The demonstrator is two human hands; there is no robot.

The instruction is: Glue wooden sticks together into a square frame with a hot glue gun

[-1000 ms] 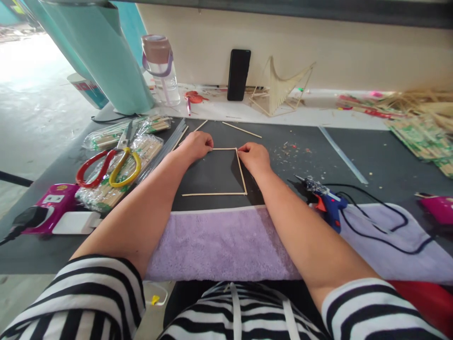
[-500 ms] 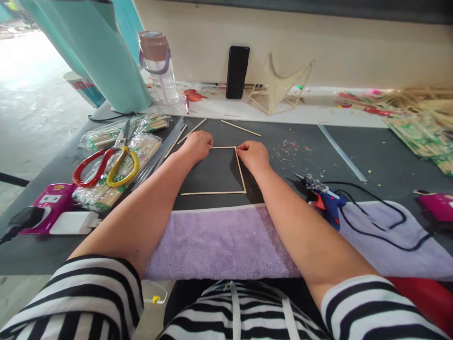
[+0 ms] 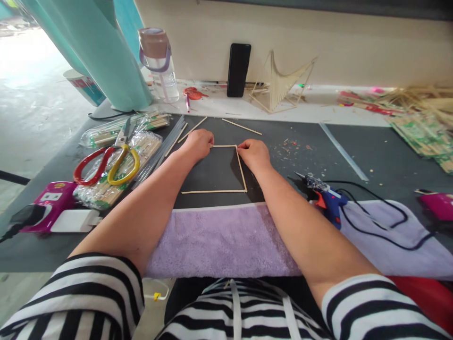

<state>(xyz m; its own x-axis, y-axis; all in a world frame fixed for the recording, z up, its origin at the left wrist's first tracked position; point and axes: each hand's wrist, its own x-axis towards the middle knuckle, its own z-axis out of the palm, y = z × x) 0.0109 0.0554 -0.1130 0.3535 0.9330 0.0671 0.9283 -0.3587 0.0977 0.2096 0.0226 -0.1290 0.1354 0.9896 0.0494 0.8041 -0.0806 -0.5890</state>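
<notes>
Three thin wooden sticks form three sides of a rectangle on the dark tabletop. My left hand is closed on the left end of the far stick. At that stick's right end, my right hand pinches the corner where it meets the right-side stick. The near stick lies flat, touching the right-side stick at the lower corner, and neither hand is on it. My fingertips partly hide both ends of the far stick.
Scissors lie on bagged sticks at left, beside a pink power socket. A blue glue gun and its cord rest at right on a purple towel. Behind stand a bottle, phone and stick model.
Both hands keep their hold on the far stick, and the sticks stay in place. Only the camera view has shifted very slightly.
</notes>
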